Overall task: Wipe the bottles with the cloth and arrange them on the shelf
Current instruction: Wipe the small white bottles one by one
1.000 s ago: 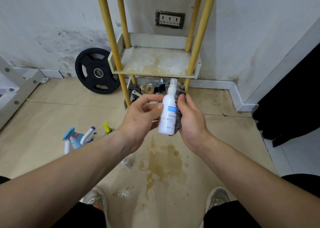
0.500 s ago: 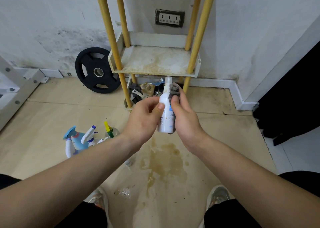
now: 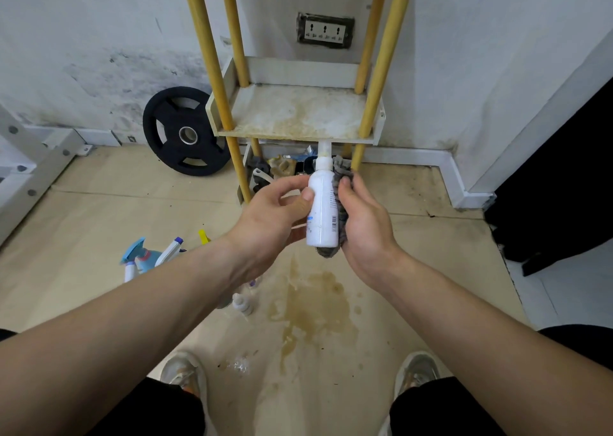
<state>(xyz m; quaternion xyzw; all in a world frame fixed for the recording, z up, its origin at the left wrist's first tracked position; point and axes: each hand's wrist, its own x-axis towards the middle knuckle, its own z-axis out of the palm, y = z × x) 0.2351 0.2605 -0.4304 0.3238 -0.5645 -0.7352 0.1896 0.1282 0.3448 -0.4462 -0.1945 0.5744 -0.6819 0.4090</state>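
Bottle (image 3: 321,210) upright between hands: left hand (image 3: 270,218) pinches it, right hand (image 3: 363,225) grips cloth (image 3: 341,169) against its side. Shelf (image 3: 298,136) bottom tier holds clutter (image 3: 282,167).

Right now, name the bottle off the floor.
The white plastic spray bottle, held upright by the left hand against the grey cloth in the right hand; the other bottles sit on the floor.

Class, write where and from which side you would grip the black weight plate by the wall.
Hook fingers through an upper slot of the weight plate, coming from the front and above: it stands on edge against the wall, so its back is shut off.
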